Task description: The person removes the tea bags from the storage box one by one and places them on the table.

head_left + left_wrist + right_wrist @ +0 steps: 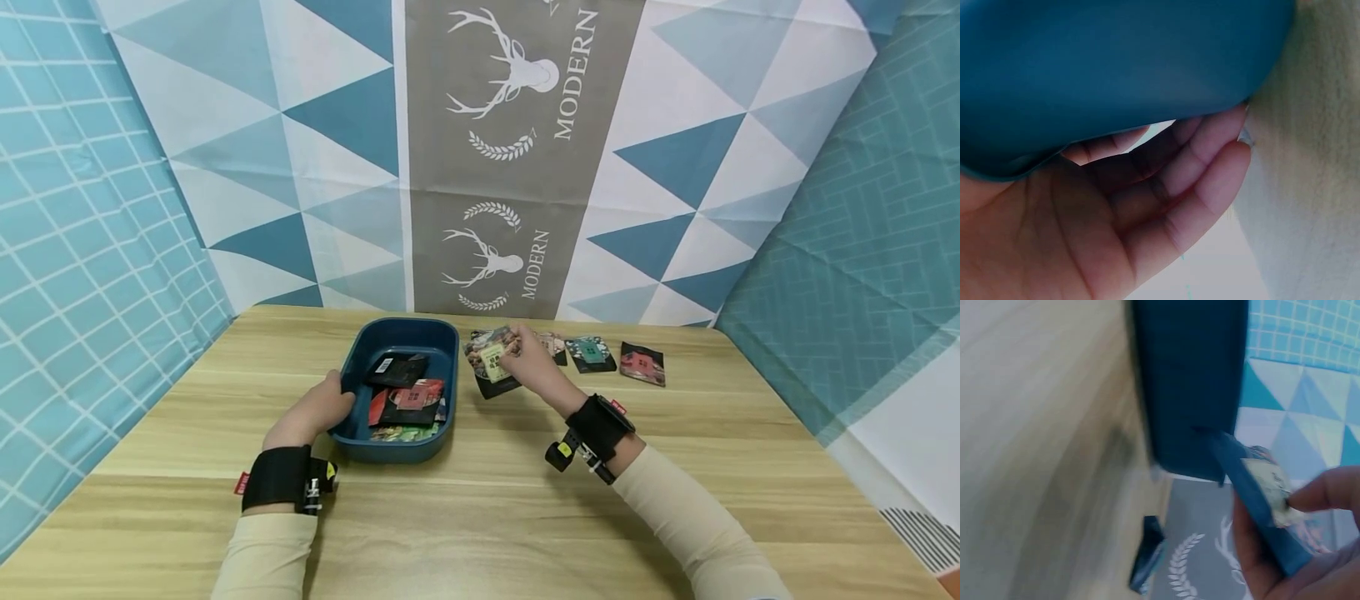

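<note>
We see the right hand (pixel 534 364) pinching a sachet with a pale yellow label (pixel 493 363), thumb on the label side and fingers behind, as the right wrist view shows. The sachet is just to the right of a deep blue plastic bin (pixel 393 452), held tilted, and the right wrist view shows it above the wood-grain table (pixel 480 525).

Our left hand (pixel 313 410) grips the bin's left wall; in the left wrist view we find its fingers bent round the outside, while the thumb is mostly hidden by the wall.

Inside the bin we make out a black packet with a barcode (pixel 397 369) toward the back, a red and black packet with a pink label (pixel 411 400) in front of it, and a green-patterned packet (pixel 405 433) partly covered at the near end.

Right of the held sachet, a partly hidden packet with a pale label (pixel 557 347), a packet with a green label (pixel 591 355) and a packet with a red label (pixel 642 364) lie along the back of the table. Behind them hangs a patterned cloth with deer heads (pixel 495 167).
</note>
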Tool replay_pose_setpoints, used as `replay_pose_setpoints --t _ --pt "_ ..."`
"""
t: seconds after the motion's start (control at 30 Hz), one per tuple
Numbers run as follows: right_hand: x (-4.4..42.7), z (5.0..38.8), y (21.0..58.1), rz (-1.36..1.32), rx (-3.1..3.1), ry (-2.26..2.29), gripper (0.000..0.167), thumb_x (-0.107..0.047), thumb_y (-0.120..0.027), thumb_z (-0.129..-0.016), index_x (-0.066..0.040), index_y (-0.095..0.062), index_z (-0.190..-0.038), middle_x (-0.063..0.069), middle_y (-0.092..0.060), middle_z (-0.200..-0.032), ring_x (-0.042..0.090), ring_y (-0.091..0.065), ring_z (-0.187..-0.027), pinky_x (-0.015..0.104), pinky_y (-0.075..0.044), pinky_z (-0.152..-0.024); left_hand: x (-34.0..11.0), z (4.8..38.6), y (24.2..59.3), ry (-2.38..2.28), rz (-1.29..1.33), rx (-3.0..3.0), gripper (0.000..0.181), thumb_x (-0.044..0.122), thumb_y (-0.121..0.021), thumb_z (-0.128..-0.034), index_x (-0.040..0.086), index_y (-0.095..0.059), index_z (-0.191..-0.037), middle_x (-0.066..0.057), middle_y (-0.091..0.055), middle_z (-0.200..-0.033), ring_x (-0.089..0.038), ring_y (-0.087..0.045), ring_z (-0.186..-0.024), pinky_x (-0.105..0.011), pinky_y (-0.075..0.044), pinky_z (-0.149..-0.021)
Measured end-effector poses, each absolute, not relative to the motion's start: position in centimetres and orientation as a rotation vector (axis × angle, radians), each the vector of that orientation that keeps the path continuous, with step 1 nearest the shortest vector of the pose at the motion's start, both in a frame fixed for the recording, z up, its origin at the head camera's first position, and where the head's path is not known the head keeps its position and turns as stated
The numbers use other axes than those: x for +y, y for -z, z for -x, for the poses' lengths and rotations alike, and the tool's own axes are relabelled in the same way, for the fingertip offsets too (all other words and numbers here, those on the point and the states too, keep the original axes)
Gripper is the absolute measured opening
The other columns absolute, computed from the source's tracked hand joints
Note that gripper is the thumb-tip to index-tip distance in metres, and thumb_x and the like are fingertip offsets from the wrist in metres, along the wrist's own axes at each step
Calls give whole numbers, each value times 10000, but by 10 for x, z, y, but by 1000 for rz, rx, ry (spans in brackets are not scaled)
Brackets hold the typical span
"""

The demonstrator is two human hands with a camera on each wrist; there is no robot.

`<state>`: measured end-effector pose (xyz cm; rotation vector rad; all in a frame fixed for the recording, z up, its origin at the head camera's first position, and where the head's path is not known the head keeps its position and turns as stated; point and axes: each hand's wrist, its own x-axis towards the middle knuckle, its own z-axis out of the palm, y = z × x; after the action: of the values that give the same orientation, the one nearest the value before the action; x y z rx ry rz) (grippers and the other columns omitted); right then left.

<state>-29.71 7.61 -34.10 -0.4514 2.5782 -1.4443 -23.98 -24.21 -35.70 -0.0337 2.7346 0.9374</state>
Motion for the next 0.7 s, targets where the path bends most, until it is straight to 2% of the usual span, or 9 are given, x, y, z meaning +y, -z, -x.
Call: replay_pose_setpoints --t 0.03,0.1,0.2,0.33,0.43,0.5,0.6,0.63,0.7 --pt "77 301 346 443 2579 1410 416 -129 -457 -964 -65 -301 -1344 122 -427 -1049 185 -275 -636 345 -282 -639 -242 240 357 -938 39 2735 589 136 -278 -950 -206 -72 -1383 -430 -192 -1416 -499 -318 -1279 -571 -316 -1029" --pt "83 326 374 488 2556 1382 518 -181 -497 -958 -108 -245 -1404 121 -459 -1028 204 -280 -595 364 -290 -606 -242 240 357 -937 47 2734 583 133 -278 -949 -205 -80 -1381 -429 -198 -1413 -496 -324 -1275 -569 -318 -1029" --pt "101 404 458 552 2535 1362 732 -325 -591 -909 -285 -120 -1468 78 -488 -1004 241 -351 -605 400 -315 -560 -242 241 356 -931 51 2738 578 132 -281 -948 -206 -91 -1377 -430 -209 -1408 -493 -334 -1267 -568 -325 -1023" --pt "102 407 463 560 2519 1335 819 -291 -622 -892 -293 -57 -1486 61 -461 -963 217 -390 -662 392 -319 -580 -242 240 356 -925 55 2742 572 129 -282 -946 -206 -104 -1374 -429 -229 -1399 -483 -360 -1248 -562 -337 -1014" --pt "96 377 434 533 2534 1302 757 -179 -577 -922 -138 -88 -1499 99 -458 -1099 211 -387 -710 391 -293 -633 -242 240 356 -924 54 2747 564 125 -284 -944 -205 -118 -1369 -428 -248 -1390 -465 -385 -1221 -558 -349 -1003" --pt "107 411 471 577 2543 1296 752 -218 -600 -908 -133 -126 -1485 100 -460 -1080 212 -384 -687 390 -287 -604 -241 239 355 -925 45 2751 562 124 -284 -945 -207 -120 -1368 -430 -248 -1389 -468 -385 -1221 -559 -350 -1001" --pt "114 427 491 524 2550 1260 690 -255 -627 -890 -140 -236 -1447 97 -475 -1138 230 -370 -735 409 -291 -656 -240 238 355 -924 28 2750 580 124 -279 -948 -215 -86 -1378 -437 -203 -1406 -501 -328 -1270 -572 -324 -1022" --pt "117 434 499 575 2565 1262 619 -242 -636 -885 -122 -302 -1393 90 -475 -1068 214 -338 -707 390 -279 -643 -240 238 355 -924 24 2748 586 126 -277 -951 -217 -73 -1380 -438 -187 -1412 -510 -307 -1282 -574 -317 -1027" --pt "120 439 504 548 2559 1257 584 -259 -666 -861 -173 -360 -1351 51 -488 -1150 217 -351 -732 403 -286 -667 -240 238 355 -925 23 2745 594 128 -275 -951 -216 -57 -1384 -439 -170 -1418 -518 -286 -1293 -579 -308 -1033"
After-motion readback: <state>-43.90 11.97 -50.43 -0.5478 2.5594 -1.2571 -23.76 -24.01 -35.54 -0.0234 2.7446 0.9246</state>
